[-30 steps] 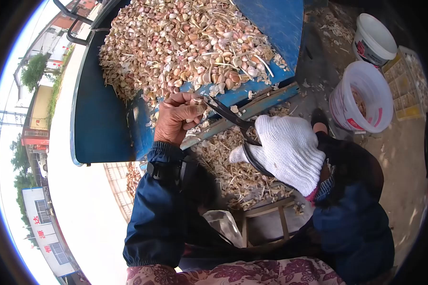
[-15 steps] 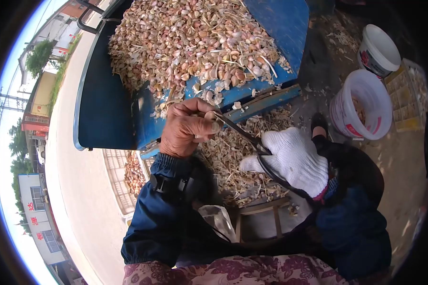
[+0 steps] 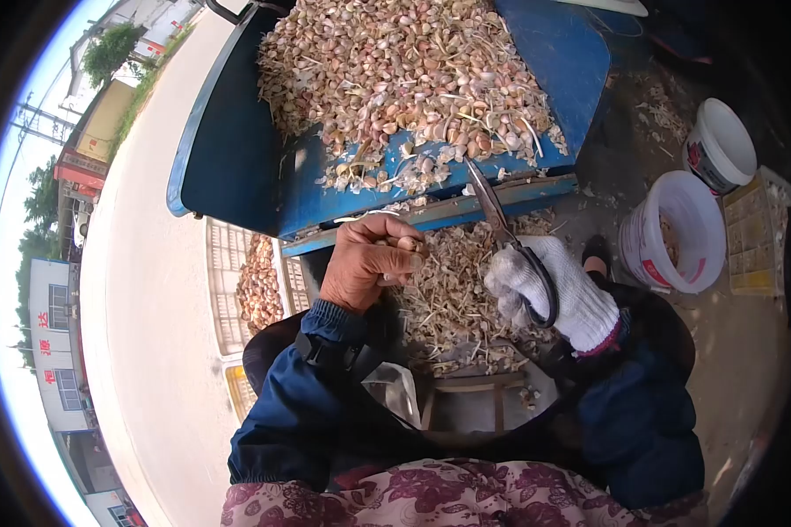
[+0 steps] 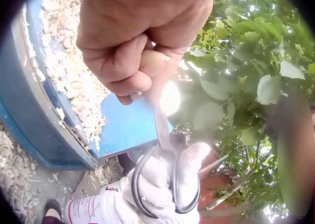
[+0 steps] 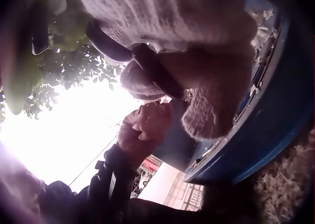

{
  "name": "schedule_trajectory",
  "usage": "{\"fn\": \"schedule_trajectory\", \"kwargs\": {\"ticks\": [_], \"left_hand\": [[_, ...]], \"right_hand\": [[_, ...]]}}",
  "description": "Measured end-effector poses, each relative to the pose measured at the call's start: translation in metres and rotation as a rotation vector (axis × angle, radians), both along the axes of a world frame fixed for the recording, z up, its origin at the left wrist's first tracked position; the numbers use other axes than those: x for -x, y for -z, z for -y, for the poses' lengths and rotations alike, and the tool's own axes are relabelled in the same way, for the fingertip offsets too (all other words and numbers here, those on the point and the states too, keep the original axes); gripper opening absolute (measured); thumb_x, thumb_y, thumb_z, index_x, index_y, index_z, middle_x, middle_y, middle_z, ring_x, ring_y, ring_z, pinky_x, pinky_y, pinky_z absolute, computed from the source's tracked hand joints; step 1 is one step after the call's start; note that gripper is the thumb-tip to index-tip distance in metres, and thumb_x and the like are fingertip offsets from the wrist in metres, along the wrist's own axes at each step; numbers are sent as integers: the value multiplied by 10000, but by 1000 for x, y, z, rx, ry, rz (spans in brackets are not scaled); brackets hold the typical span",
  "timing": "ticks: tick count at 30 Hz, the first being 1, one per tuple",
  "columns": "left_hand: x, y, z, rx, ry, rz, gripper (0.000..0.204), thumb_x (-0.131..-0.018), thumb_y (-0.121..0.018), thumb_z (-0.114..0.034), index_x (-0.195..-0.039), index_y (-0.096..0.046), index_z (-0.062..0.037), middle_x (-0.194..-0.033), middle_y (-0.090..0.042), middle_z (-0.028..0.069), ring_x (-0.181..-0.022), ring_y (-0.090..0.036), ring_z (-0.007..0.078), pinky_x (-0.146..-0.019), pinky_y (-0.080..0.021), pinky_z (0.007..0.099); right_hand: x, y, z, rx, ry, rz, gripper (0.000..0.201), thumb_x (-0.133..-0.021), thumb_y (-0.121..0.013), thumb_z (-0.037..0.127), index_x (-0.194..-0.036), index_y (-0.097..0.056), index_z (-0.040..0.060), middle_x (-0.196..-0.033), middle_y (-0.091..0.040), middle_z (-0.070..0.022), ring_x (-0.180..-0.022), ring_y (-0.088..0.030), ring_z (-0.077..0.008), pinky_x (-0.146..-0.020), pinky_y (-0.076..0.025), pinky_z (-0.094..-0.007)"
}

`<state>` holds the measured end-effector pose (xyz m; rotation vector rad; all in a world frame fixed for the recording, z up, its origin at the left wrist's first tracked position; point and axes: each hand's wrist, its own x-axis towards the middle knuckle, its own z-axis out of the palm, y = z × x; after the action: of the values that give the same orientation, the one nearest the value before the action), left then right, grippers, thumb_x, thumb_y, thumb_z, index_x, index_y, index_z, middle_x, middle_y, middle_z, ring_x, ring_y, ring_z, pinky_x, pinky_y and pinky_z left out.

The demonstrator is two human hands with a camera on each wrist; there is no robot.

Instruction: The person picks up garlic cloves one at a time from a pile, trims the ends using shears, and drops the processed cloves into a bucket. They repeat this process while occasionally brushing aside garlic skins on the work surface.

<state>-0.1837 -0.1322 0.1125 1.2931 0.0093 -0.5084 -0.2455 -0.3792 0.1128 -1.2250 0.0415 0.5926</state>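
Observation:
My bare left hand pinches a garlic clove between thumb and forefinger, the other fingers curled under, just off the front edge of the blue tray. To its right, my right hand in a white knitted glove grips scissors by their black handles. In the head view the blades point up toward the tray, apart from the left hand. The left wrist view shows gloved fingers through the handle loops. A large heap of garlic cloves fills much of the tray.
Dry stalks and skins lie heaped below the tray, between the knees. At the right stand a pinkish-white bucket, a second white bucket and a yellow crate. A white crate with cloves sits at the left.
The scissor blades have come away from the left fingertips and now point up toward the tray. The left hand has drawn back from the tray, still pinching a clove. The head view has shifted.

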Motion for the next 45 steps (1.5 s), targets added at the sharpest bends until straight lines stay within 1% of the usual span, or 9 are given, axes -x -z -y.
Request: {"fn": "schedule_trajectory", "kwargs": {"ticks": [6,8,11,16,22,29,35,37,45], "left_hand": [[-8,18,-170,-268,-682,57,87,-749,-662,14,-823,-616,21,-673,-567,40,-487,-469,101,-433,-309,191],[-1,17,-234,-386,-799,13,299,-844,-666,-268,-977,-622,-5,-802,-590,64,-785,-606,166,-630,-473,304],[-12,105,-373,-1493,-938,94,431,-828,-692,-296,-1104,-610,25,-927,-658,119,-895,-642,197,-694,-500,347],[-44,37,-172,-649,-563,174,207,-834,-613,-83,-949,-660,82,-770,-675,133,-675,-684,184,-550,-528,252],[-143,65,-12,-909,-285,537,160,-802,-672,-122,-859,-712,22,-624,-650,60,-524,-616,86,-471,-477,234],[-204,151,17,-1372,-213,978,185,-732,-670,-137,-816,-703,24,-666,-646,210,-630,-668,311,-645,-523,383],[-185,114,0,-1018,-106,727,84,-767,-685,-68,-784,-689,15,-649,-665,73,-563,-629,148,-531,-487,278],[-151,69,8,-454,-66,223,94,-784,-700,-27,-866,-669,8,-709,-658,50,-572,-607,116,-497,-449,224],[-85,26,24,-107,160,64,186,-772,-718,-2,-932,-629,33,-731,-643,60,-565,-600,115,-448,-433,214]], "right_hand": [[-11,6,-1,-31,-48,65,472,-896,-603,510,-854,-513,48,-674,-509,5,-552,-502,-78,-446,-412,-217],[-12,1,-5,99,45,176,465,-890,-615,506,-828,-509,58,-652,-483,19,-529,-479,-66,-440,-393,-208],[-12,-14,-5,77,117,74,418,-896,-630,461,-809,-517,69,-647,-463,32,-531,-477,-60,-435,-374,-199],[-18,-17,0,-33,282,-67,319,-900,-660,355,-799,-527,82,-640,-451,43,-526,-474,-57,-417,-348,-198],[-18,-27,9,191,267,-4,511,-911,-570,513,-868,-566,4,-692,-546,-33,-596,-553,-104,-509,-453,-233],[-28,-23,12,286,316,-80,425,-874,-671,423,-935,-656,3,-608,-568,-29,-539,-558,-97,-473,-452,-254],[-36,-13,8,666,152,165,461,-857,-672,440,-840,-581,-11,-641,-615,-77,-563,-622,-160,-498,-486,-265],[-36,-5,4,1221,3,570,476,-814,-712,442,-792,-560,-8,-654,-634,-132,-580,-654,-232,-499,-503,-307],[-30,8,-17,1314,-14,725,673,-702,-660,677,-733,-599,7,-622,-617,-163,-593,-648,-328,-536,-499,-414]]}}
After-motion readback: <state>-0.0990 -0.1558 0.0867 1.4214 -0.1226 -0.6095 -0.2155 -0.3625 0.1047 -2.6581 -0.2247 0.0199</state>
